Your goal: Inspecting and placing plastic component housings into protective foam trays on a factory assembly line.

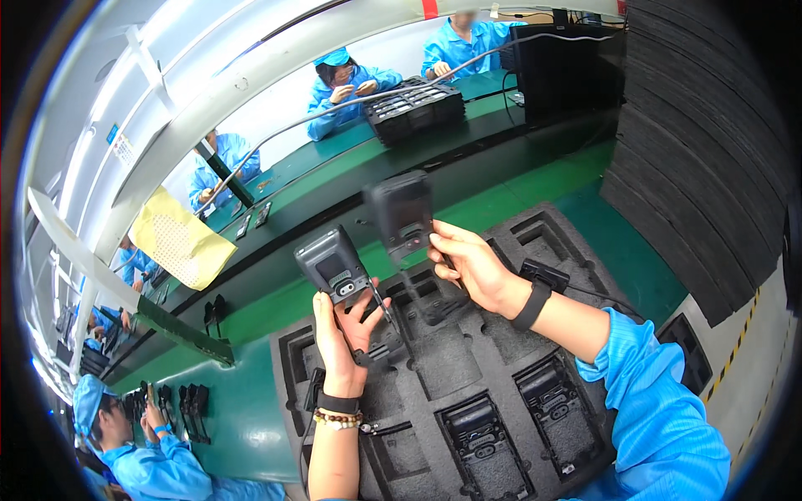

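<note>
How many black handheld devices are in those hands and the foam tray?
4: one device in the left hand, another device in the right hand, and two devices in near compartments of the foam tray. The hands may hide more.

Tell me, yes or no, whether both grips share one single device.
No, the left grip holds one dark handheld device, while the right grip holds a separate, motion-blurred device.

No words or numbers can be read clearly. Far beyond the left hand (338, 338), up and to its left, a small blue sign (112, 134) and a white paper (124, 150) with marks are visible, both too small for reading.
</note>
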The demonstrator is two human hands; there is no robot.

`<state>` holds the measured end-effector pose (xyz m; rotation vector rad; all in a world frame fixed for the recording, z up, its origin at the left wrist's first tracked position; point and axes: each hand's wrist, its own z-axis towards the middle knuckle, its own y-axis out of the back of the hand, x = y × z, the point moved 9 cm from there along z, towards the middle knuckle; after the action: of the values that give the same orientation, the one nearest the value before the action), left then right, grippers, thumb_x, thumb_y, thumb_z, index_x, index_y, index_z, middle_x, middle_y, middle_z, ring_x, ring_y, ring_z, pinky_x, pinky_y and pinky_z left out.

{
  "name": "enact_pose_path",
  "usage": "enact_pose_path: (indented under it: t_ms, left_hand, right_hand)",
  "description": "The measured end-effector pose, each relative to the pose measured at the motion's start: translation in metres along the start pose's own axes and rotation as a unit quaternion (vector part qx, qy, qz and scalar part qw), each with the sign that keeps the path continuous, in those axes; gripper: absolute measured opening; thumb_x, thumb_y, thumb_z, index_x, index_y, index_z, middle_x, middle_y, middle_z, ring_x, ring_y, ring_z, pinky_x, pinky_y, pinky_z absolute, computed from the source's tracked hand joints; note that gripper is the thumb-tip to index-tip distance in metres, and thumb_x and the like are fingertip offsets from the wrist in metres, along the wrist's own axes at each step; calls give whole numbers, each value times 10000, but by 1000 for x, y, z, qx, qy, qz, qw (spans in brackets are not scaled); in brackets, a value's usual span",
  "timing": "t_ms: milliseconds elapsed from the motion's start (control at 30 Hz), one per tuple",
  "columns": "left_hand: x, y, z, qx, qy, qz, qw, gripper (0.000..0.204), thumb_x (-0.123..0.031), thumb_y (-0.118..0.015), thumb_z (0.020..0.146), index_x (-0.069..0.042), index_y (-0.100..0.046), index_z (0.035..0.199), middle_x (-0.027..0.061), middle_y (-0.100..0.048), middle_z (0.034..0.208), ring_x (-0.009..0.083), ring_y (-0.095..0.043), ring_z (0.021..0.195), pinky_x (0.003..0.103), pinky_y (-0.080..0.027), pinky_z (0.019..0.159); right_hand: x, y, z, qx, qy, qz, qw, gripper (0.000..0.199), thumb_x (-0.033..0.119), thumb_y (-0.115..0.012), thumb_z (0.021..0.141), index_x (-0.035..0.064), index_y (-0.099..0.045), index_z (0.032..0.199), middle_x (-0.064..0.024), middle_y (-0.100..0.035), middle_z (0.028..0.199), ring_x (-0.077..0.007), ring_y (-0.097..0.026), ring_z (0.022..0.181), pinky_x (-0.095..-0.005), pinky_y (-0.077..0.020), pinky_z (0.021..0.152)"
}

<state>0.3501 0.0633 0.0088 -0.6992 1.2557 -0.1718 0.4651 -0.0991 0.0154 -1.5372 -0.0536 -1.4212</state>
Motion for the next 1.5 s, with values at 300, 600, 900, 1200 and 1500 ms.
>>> enact_pose_path:
  t_ms: [300,600,900,1200,1500]
  left_hand:
    - [-3,-13,-3,40,0,-35,999,414,-310,-517,993,-210,-339,1353,102,-467,1275,311,-507,1195,521,-514,910]
    - [-8,-25,-9,59,-32,83,994,788,-19,-719,801,-256,-265,1401,119,-397,1446,257,-455,1240,509,-439,1024]
    - [-11,-29,-11,56,-56,103,992,866,17,-731,772,-182,-231,1450,109,-413,1434,233,-470,1227,457,-474,1002]
    - [-23,5,12,-38,3,115,993,555,-93,-700,844,-50,-457,1341,27,-542,1138,147,-551,969,421,-497,899]
    - [-101,92,144,-185,-87,634,746,985,-291,-845,600,109,-355,1355,247,-561,1213,375,-565,1120,397,-472,968]
  right_hand:
    - [-44,-1,-1,98,-193,80,973,591,539,-291,1033,59,-491,1313,-66,-606,1125,-103,-546,843,-242,-481,650]
    - [-19,-25,-12,103,-47,-142,983,571,553,-400,1009,104,-488,1351,-6,-540,1218,-83,-482,1047,-264,-420,876]
    - [-19,-24,-13,125,-40,-197,972,570,525,-434,1007,104,-428,1392,-4,-477,1301,-98,-443,1135,-269,-406,907]
    - [-24,4,6,61,-133,-28,989,591,538,-287,1031,90,-464,1374,-93,-554,1301,-196,-515,1200,-419,-507,940]
    - [-5,81,122,-81,-131,-132,979,270,153,-318,1050,-79,-424,1139,-250,-600,1140,-284,-664,968,-392,-594,762]
